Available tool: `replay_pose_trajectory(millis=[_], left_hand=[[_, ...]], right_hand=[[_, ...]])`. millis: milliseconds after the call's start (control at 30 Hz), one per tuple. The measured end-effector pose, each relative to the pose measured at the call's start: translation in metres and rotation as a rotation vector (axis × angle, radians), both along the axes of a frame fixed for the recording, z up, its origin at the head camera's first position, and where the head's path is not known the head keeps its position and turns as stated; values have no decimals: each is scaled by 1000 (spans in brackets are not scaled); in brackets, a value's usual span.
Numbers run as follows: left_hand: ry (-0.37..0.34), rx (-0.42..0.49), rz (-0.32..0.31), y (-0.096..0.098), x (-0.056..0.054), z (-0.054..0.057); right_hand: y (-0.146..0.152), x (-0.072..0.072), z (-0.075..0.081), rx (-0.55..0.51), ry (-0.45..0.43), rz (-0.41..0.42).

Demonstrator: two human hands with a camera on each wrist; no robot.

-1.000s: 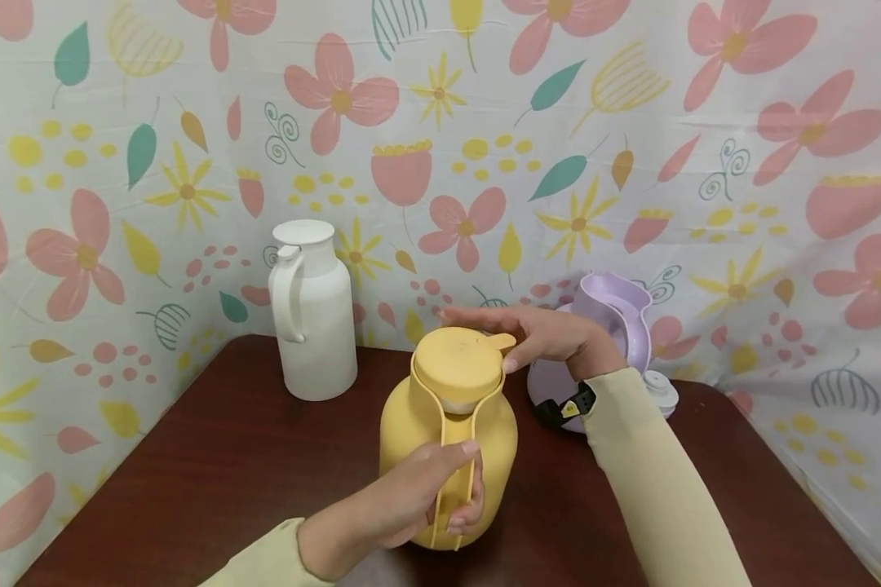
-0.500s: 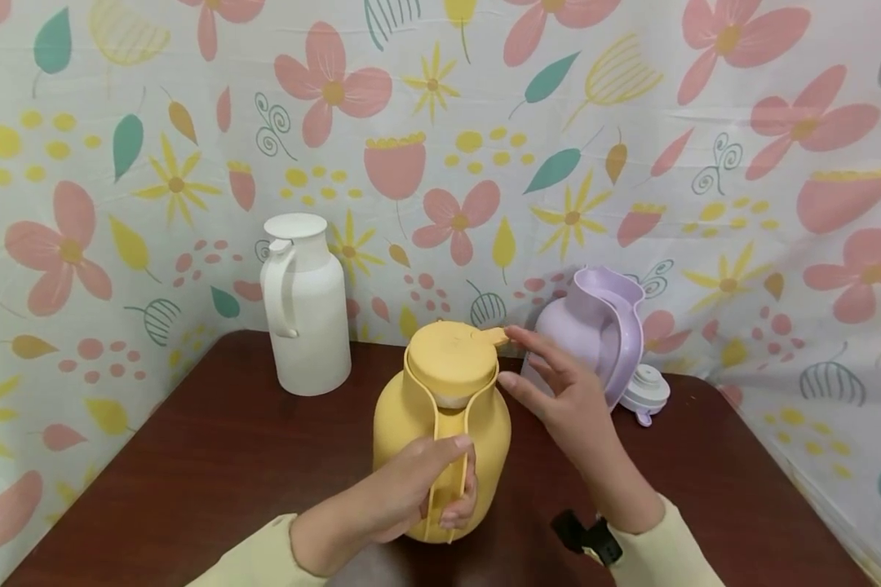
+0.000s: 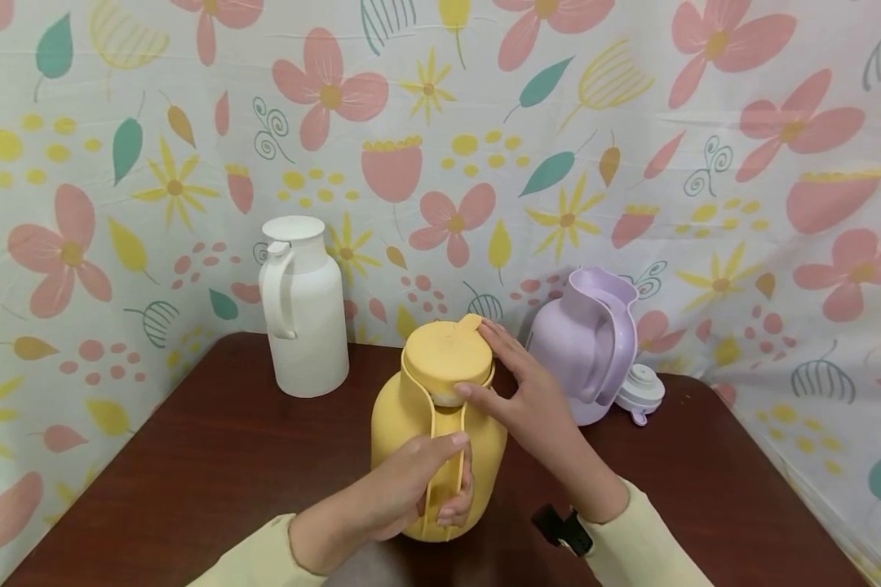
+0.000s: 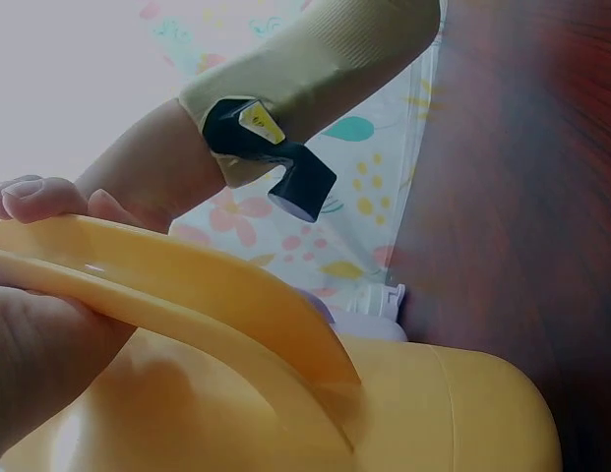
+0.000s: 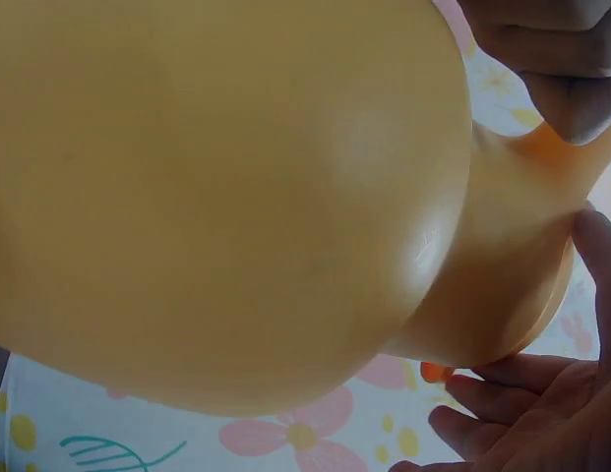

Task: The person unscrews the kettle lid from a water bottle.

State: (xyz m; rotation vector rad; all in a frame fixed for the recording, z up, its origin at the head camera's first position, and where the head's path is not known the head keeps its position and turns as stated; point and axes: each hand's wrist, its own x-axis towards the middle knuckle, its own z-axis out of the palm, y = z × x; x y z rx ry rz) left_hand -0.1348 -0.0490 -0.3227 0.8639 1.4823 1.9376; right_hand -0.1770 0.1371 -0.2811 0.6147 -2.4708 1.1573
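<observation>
A yellow vacuum jug point(image 3: 394, 432) stands on the table in front of me, its handle turned my way. My left hand point(image 3: 392, 493) grips that handle point(image 4: 216, 295), thumb along its top edge, fingers wrapped underneath. At the top sits a round yellow lid point(image 3: 448, 352) with a small tab point(image 3: 471, 322) pointing to the back right. My right hand point(image 3: 529, 399) holds the lid from the right, thumb at its near side and forefinger beside the tab. In the right wrist view the jug's body point(image 5: 226, 197) fills most of the picture, and the right fingers point(image 5: 512, 393) reach round the neck.
A white jug point(image 3: 307, 326) stands at the back left. Behind my right hand is a lilac jug point(image 3: 568, 350) without a lid, with a white and lilac stopper point(image 3: 642, 389) beside it. The dark wooden table point(image 3: 264, 473) backs onto a flowered cloth point(image 3: 440, 106).
The lid's tab has swung from pointing right to pointing back right. My right hand came off the lid's far side, drew back, then closed on its right side. The left grip stayed.
</observation>
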Motion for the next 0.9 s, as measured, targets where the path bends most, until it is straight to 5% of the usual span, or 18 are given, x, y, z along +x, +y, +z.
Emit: replay_pose_trajectory(millis=[233, 467, 633, 900], left_hand=[[-3, 9, -7, 2, 0, 0], [2, 9, -18, 1, -1, 1], [-5, -22, -22, -1, -1, 1], [-18, -42, -25, 0, -1, 2]], right_hand=[[0, -8, 7, 11, -129, 16], [3, -20, 13, 31, -131, 107], [11, -34, 14, 38, -127, 273], [26, -65, 22, 46, -267, 606]])
